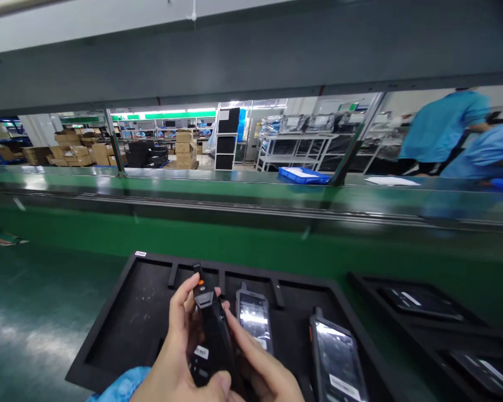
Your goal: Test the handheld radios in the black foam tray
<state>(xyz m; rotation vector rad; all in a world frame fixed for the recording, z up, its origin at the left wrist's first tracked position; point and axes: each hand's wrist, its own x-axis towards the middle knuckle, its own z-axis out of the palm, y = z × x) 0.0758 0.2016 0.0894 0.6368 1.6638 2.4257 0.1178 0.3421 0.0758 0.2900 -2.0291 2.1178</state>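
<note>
Between my two hands is a black rugged handheld phone (216, 329) with a short antenna stub, an orange button near its top and a white label low on its side. My left hand (171, 354) wraps it from the left, its index finger up by the orange button. From the right, my right hand (266, 365) closes along its other edge, the fingers partly hidden behind it. Below lies a black foam tray (121, 318) with compartments. Two similar phones rest in it screen up, one phone (255, 317) just beyond my right hand and another phone (337, 354) farther right.
A second black tray (436, 329) at the right holds two more devices. Behind the green bench runs a raised green ledge (193, 187) with a blue bin (304, 175) and white paper (392, 181). People in blue work beyond it, at the right. A grey beam (251, 61) spans overhead.
</note>
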